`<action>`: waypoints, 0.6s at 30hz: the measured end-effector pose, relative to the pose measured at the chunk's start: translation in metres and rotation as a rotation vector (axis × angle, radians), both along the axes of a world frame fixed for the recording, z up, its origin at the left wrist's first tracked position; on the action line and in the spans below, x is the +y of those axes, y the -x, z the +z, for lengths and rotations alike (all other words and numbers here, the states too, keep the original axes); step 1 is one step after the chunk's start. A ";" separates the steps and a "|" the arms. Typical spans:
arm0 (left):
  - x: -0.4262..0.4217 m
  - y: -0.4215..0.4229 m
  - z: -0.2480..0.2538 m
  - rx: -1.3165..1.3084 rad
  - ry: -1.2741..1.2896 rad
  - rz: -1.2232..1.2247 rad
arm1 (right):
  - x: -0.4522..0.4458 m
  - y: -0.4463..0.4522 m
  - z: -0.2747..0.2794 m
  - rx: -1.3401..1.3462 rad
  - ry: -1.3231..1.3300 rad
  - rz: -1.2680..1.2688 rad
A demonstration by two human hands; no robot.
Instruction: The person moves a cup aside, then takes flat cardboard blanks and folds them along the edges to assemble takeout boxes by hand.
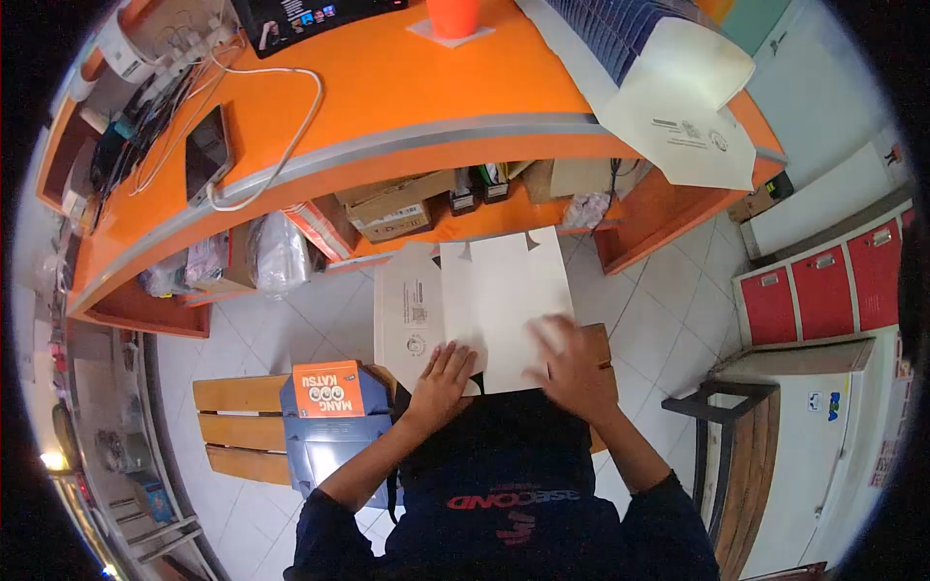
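Observation:
A flat, creased food box blank (pixel 506 310), its pale inner side facing up, lies across my lap. Its left panel carries small print and a round logo. My left hand (pixel 444 381) rests flat on the lower left of the blank, fingers stretched out. Over the lower right part is my right hand (pixel 570 368), slightly smeared by motion, with its fingers apart; whether it touches the card I cannot tell. Beside me on the left, a dark blue box blank with an orange "Mang Katsu" panel (pixel 332 390) sits on the wooden bench (pixel 242 431).
Ahead curves an orange desk (pixel 387 97) bearing a phone (pixel 208 153), cables, a laptop (pixel 300 21), an orange cup (pixel 453 17) and a stack of box blanks (pixel 678 126). Cartons (pixel 397 218) and plastic bags (pixel 279 254) fill its shelf. A wooden chair (pixel 741 455) stands right.

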State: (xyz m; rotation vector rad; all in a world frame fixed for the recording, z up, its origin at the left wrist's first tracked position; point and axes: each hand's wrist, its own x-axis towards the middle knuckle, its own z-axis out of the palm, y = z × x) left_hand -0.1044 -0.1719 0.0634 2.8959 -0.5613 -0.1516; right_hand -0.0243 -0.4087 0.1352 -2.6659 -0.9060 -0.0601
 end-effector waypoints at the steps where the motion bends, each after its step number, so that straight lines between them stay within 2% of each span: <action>1: -0.003 0.000 -0.003 0.020 0.030 0.027 | 0.000 0.009 -0.010 0.064 -0.016 0.142; 2: -0.006 0.000 -0.007 0.038 0.059 0.055 | 0.001 0.017 -0.020 0.127 -0.033 0.286; 5: -0.002 -0.012 0.000 0.103 0.149 0.082 | 0.004 0.024 -0.056 0.064 0.052 0.250; 8: 0.012 -0.025 0.017 0.110 0.356 0.045 | -0.001 0.014 -0.084 -0.163 0.088 0.292; 9: 0.019 -0.031 0.020 0.094 0.443 0.027 | 0.000 0.009 -0.082 -0.034 0.078 0.320; 10: 0.028 -0.038 0.015 0.121 0.391 0.003 | 0.001 0.003 -0.075 0.095 0.067 0.346; 13: 0.048 -0.070 0.014 0.933 0.606 0.110 | 0.011 -0.021 -0.048 0.516 0.075 0.406; 14: 0.048 -0.075 -0.001 0.842 0.571 -0.027 | 0.015 -0.035 -0.042 0.654 0.082 0.419; 17: 0.038 -0.085 0.001 0.928 0.453 -0.001 | 0.025 -0.082 -0.085 1.205 0.153 0.533; 18: 0.035 -0.087 0.007 1.001 0.420 -0.027 | 0.032 -0.089 -0.092 1.357 0.212 0.487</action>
